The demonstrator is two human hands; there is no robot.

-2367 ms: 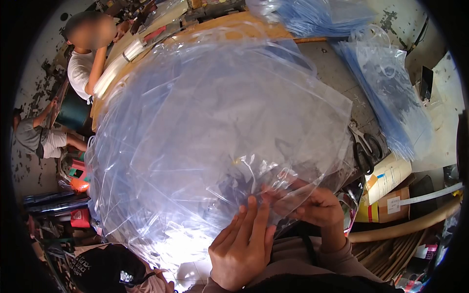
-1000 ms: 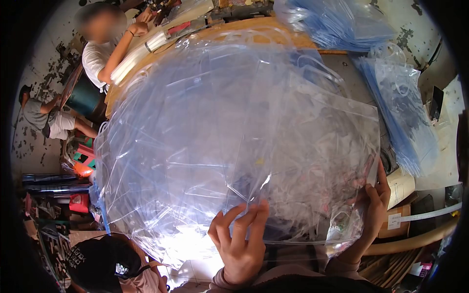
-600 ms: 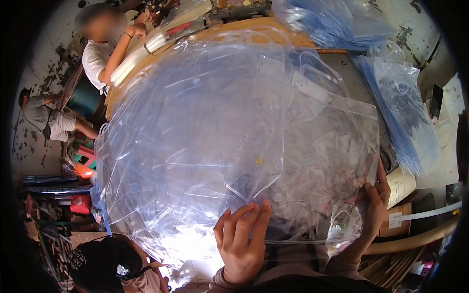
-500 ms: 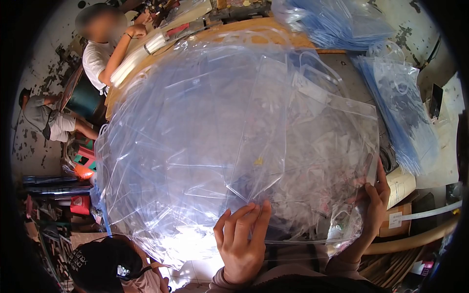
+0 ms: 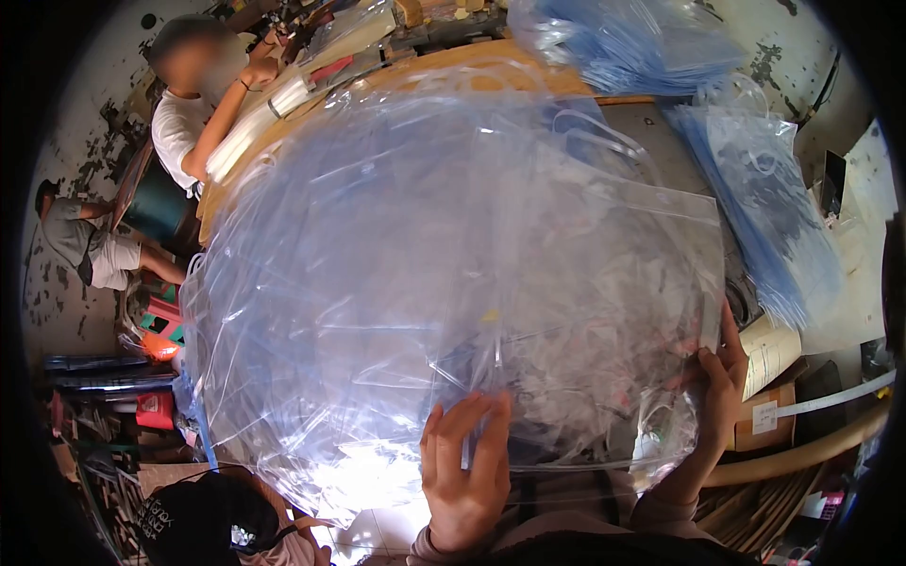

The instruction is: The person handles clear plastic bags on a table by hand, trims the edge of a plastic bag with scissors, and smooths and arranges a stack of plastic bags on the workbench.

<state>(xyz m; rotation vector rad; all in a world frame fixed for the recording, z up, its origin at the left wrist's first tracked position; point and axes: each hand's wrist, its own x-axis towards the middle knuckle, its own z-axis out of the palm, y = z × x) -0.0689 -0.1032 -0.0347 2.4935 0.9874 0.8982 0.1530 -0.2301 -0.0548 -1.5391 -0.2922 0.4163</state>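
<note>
A wide heap of clear plastic bags [image 5: 377, 245] with thin loop handles covers the middle of the view. At its near edge my left hand [image 5: 467, 462] presses its bent fingertips onto the plastic, fingers slightly apart. My right hand [image 5: 722, 382] is at the heap's right edge, thumb on top and fingers beneath, closed on the edge of a clear bag [image 5: 613, 255]. That bag lies flat over the right part of the heap. A small yellow mark shows through the plastic near the centre.
Bluish bags hang [image 5: 746, 179] at the right, and more lie stacked [image 5: 642, 57] at the back. Two people are at the left, and a person in a black cap [image 5: 203, 519] is at the lower left. A rolled sheet [image 5: 769, 354] and cardboard box [image 5: 764, 420] lie right of my right hand.
Since the oldest frame, my right hand has moved right to the heap's edge and the clear bag now extends further right. My left hand remains near the front edge. The view has shifted slightly.
</note>
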